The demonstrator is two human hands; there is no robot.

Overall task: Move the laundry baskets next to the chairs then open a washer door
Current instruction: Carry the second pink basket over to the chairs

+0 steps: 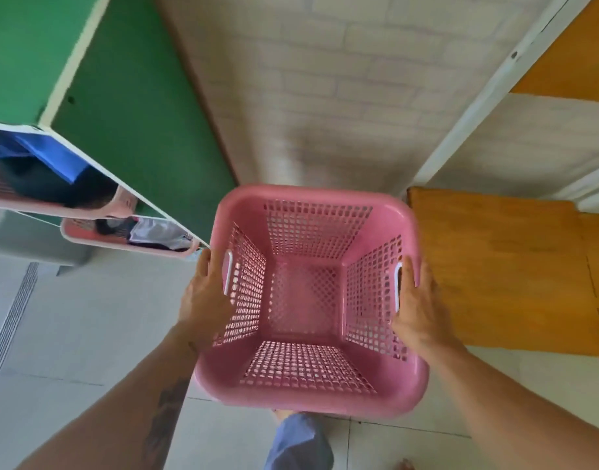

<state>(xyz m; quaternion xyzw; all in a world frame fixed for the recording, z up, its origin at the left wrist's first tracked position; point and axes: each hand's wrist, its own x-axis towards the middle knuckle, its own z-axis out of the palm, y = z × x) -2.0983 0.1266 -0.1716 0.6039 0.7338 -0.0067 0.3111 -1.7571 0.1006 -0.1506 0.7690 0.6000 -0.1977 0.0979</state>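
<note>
An empty pink laundry basket [308, 395] with perforated walls fills the middle of the head view, seen from above. My left hand [206, 296] grips its left side by the white handle. On the opposite side my right hand [416, 307] grips the other white handle. To the right of the basket, almost touching it, stands an orange wooden chair seat [501, 273]. No washer door can be made out.
At the left a white-edged shelf unit [98, 171] holds two more pink baskets [122, 239] with clothes in them. Behind are a green wall [132, 113] and a white brick wall. The floor is light tile with a drain strip [13, 313] at the far left.
</note>
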